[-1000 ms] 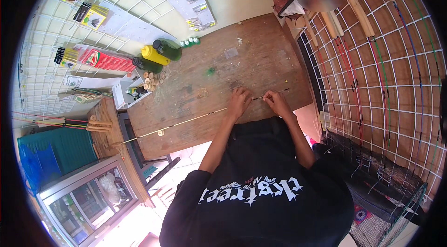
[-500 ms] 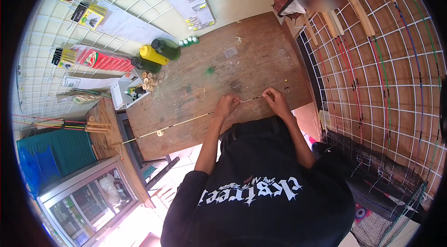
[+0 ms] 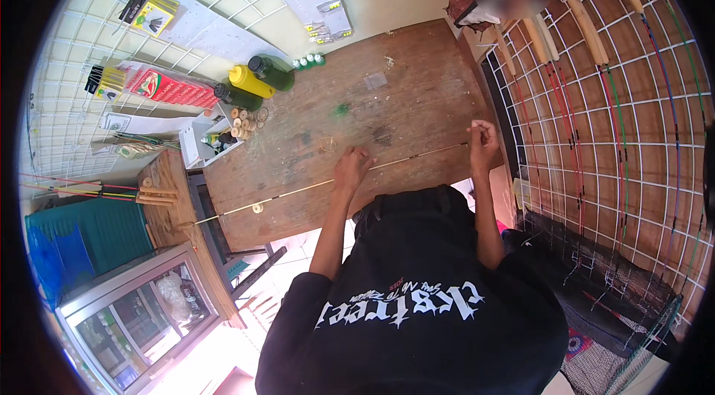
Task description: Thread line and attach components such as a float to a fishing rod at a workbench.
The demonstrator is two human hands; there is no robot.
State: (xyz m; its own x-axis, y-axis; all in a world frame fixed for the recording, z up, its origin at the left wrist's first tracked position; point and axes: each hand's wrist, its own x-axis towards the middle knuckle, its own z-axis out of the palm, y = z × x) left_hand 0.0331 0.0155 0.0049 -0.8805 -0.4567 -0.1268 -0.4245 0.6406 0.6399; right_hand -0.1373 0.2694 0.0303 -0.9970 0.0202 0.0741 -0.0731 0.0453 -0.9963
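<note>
A long, thin, pale rod (image 3: 298,192) with dark bands runs slantwise across the wooden table, from the low wooden cabinet at the left toward the right edge. My left hand (image 3: 353,166) is closed around its middle part, knuckles up. Near the thin right end of the rod is my right hand (image 3: 484,143), raised, with its fingers curled and the fingertips together. Whatever those fingertips pinch is too small to see. A small pale ring (image 3: 258,208) lies beside the rod. Beyond my left hand rests a loose yellowish loop (image 3: 328,144).
At the table's back left stand green bottles (image 3: 271,73), a yellow bottle (image 3: 250,82), cork rings (image 3: 242,127) and a white box (image 3: 195,143). Several small green-and-white bottles (image 3: 309,61) stand at the back. A white wire rack (image 3: 596,134) with hanging rods borders the right side.
My right hand has moved right along the rod to its thin end and lifted. My left hand has shifted slightly left, still on the rod. The view has moved a little.
</note>
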